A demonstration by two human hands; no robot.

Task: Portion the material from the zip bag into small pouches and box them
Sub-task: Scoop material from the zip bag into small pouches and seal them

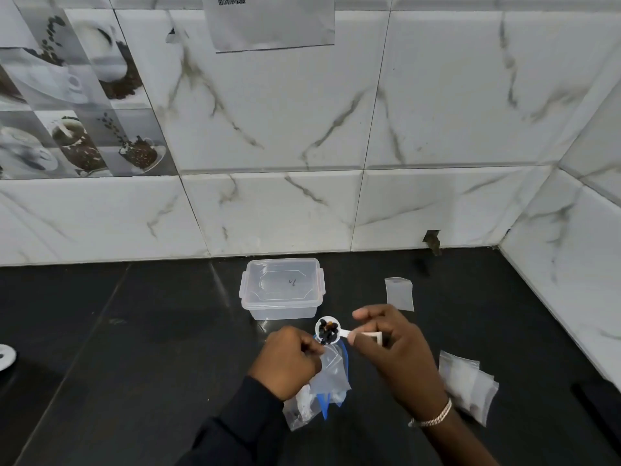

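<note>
Holding a little white scoop [327,327] by its handle, the right hand [393,344] has thumb and fingers curled round it, and the scoop, full of small dark bits [326,332], hangs just over a small clear pouch [331,368] that the left hand [289,358] pinches at the top. Under the hands the zip bag [300,410] with blue strips lies on the black counter [134,348], and the clear box [282,290] sits shut just behind, with a dark scribble on its lid I cannot read. More empty pouches [467,385] lie to the right, and a paper [272,25] on the wall shows part of a square code.
</note>
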